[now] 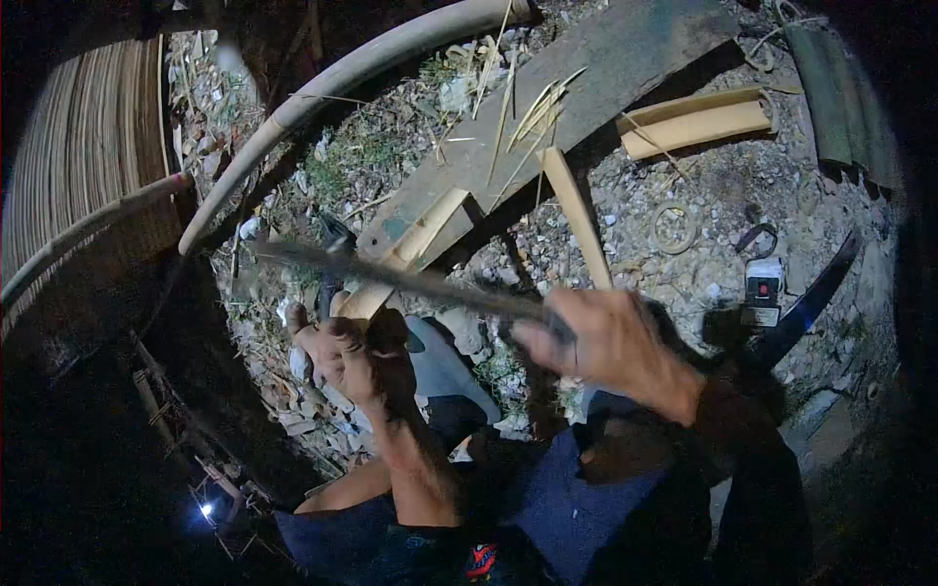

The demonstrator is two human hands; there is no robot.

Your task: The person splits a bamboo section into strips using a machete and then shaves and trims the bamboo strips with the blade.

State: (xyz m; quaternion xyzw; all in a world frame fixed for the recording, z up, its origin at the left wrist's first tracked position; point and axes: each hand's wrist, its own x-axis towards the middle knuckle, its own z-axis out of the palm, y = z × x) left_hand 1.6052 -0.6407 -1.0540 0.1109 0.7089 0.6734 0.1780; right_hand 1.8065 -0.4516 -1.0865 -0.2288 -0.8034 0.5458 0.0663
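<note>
My left hand (342, 356) is wrapped round the lower end of a split bamboo piece (427, 230), which slants up and to the right, its pale inner face showing. My right hand (611, 347) grips the handle of a long dark blade (391, 276). The blade, blurred by motion, reaches left across the bamboo piece; whether they touch I cannot tell. Behind them a wide wooden plank (606, 63) lies on the stony ground, with thin bamboo strips (537, 117) on it. Another split strip (576, 215) leans beside the plank.
A long curved pole (366, 63) arcs across the upper left, near a slatted panel (93, 127). At right are split bamboo halves (699, 122), a tape-like ring (674, 227), a small device (763, 283), a dark curved blade (811, 303) and corrugated sheeting (840, 98).
</note>
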